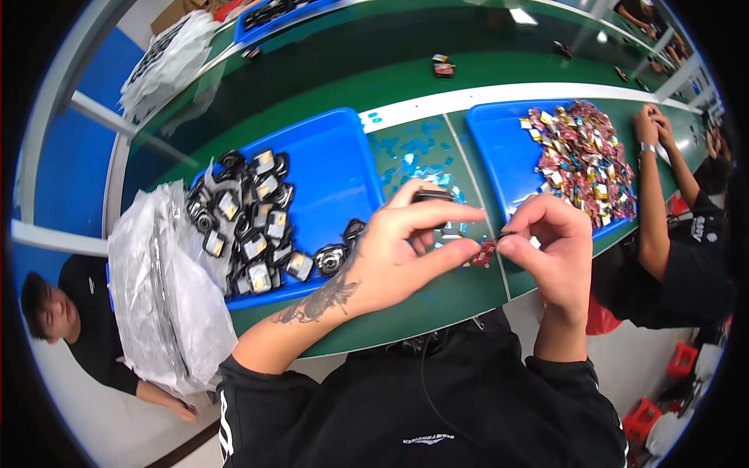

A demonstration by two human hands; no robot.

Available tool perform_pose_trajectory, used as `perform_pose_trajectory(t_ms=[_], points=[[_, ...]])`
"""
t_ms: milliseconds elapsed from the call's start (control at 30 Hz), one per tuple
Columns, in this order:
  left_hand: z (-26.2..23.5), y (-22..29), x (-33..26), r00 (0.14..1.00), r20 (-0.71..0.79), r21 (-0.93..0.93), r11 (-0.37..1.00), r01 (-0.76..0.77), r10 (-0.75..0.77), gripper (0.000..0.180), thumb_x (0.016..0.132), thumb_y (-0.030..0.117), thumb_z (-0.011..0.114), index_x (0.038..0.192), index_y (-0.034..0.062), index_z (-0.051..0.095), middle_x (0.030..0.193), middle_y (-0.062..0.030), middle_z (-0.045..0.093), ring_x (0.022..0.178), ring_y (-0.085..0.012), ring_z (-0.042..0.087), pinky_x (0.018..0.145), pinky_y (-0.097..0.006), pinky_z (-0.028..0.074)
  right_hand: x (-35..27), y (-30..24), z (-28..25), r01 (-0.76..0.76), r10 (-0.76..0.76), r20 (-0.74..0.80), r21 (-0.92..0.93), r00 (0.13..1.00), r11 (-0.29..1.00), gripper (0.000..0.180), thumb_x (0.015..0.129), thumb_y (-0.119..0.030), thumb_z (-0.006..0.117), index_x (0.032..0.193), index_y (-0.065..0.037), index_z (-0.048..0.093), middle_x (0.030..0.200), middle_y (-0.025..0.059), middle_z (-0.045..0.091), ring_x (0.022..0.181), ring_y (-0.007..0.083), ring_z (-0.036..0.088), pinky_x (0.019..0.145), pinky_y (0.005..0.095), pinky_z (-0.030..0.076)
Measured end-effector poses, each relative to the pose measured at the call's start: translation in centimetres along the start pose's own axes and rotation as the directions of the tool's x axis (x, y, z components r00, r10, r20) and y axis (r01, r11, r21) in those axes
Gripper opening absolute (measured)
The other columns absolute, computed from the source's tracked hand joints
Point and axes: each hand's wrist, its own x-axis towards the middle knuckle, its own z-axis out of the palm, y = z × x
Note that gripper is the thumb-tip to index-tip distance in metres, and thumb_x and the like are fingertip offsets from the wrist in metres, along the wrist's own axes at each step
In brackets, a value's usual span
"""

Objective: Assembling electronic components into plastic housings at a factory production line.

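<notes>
Across the dark green bench point(456, 298), head view: both hands work at close quarters, between two blue rectangular plastic trays. Left hand point(409, 238): thumb and index stand apart at their tips; the other fingers curl in and appear to hold a black rounded plastic housing point(431, 196), partly hidden behind the index. Right hand point(546, 242): thumb and index fingers are narrow, pinching a small dark piece point(508, 233), too small to identify. Small red circuit board point(484, 253) sits at the left thumb tip, between the hands; whether it is gripped or joined to the housing by a wire, cannot tell.

Left-side tray point(331, 168) contains a heap of black plastic units with pale square patches point(253, 246). Right-side tray point(503, 152) contains a heap of red boards with silver and yellow parts point(585, 160). Shiny blue film scraps point(413, 164) lie on the bench between.

Step in hand, judged: fine two-handed handling of the small parts at the housing. Next move probably calls for a steady left hold and a light, precise right pinch.
</notes>
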Motion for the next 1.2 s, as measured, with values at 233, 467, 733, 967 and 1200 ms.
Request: perform_pose_trajectory(t_ms=[233,467,733,967,1200], points=[[-1.1,-0.4,-0.2,0.998,0.038,-0.051,0.998,-0.038,0.04,0.012,0.082,0.01,0.074,0.093,0.0062,0.074,0.091,-0.0068,0.066,0.087,-0.016,0.063,0.068,-0.027,0.051,1.0,0.4,2.2,-0.03,0.01,0.125,0.162,0.992,0.986,0.012,0.078,0.002,0.076,0.083,0.002,0.066,0.08,0.0039,0.067,0.067,0.0046,0.057,0.059,0.0186,0.044],[-1.1,-0.6,-0.3,0.991,-0.022,-0.051,0.99,-0.131,0.13,0.009,0.082,0.008,0.074,0.091,0.005,0.073,0.085,-0.0067,0.067,0.084,-0.0159,0.063,0.065,-0.029,0.053,1.4,0.8,1.6,-0.131,0.089,0.196,0.218,0.977,0.967,0.007,0.091,-0.006,0.064,0.089,0.001,0.065,0.083,0.0039,0.064,0.067,0.0051,0.056,0.057,0.019,0.044],[-0.9,-0.6,-0.2,0.947,-0.116,0.241,0.933,-0.265,0.299,0.011,0.079,0.002,0.076,0.09,0.001,0.073,0.089,-0.0049,0.061,0.08,-0.0119,0.059,0.064,-0.023,0.048,2.3,4.1,3.3,-0.077,0.078,0.015,-0.047,0.997,0.996,0.012,0.093,-0.007,0.061,0.103,-0.001,0.058,0.083,0.0016,0.06,0.068,0.0084,0.055,0.061,0.0241,0.045],[-0.8,-0.9,0.1,0.956,-0.29,-0.099,0.992,-0.082,0.05,0.011,0.082,0.001,0.074,0.092,-0.0019,0.072,0.09,-0.007,0.062,0.08,-0.0112,0.059,0.069,-0.023,0.049,2.7,4.1,4.4,0.208,-0.257,-0.002,-0.577,0.966,0.79,0.027,0.083,0.004,0.068,0.108,-0.005,0.067,0.102,0.0113,0.061,0.075,0.0189,0.064,0.063,0.0274,0.053],[-0.5,-1.6,0.0,0.973,-0.22,-0.153,0.982,-0.112,0.077,0.015,0.087,-0.001,0.066,0.101,-0.0026,0.071,0.1,-0.008,0.062,0.087,-0.0104,0.058,0.071,-0.025,0.051,2.3,3.0,5.5,0.253,-0.251,-0.074,0.031,0.965,0.967,0.017,0.086,0.008,0.063,0.102,0.004,0.068,0.103,0.0104,0.062,0.083,0.0108,0.063,0.068,0.0217,0.053]])
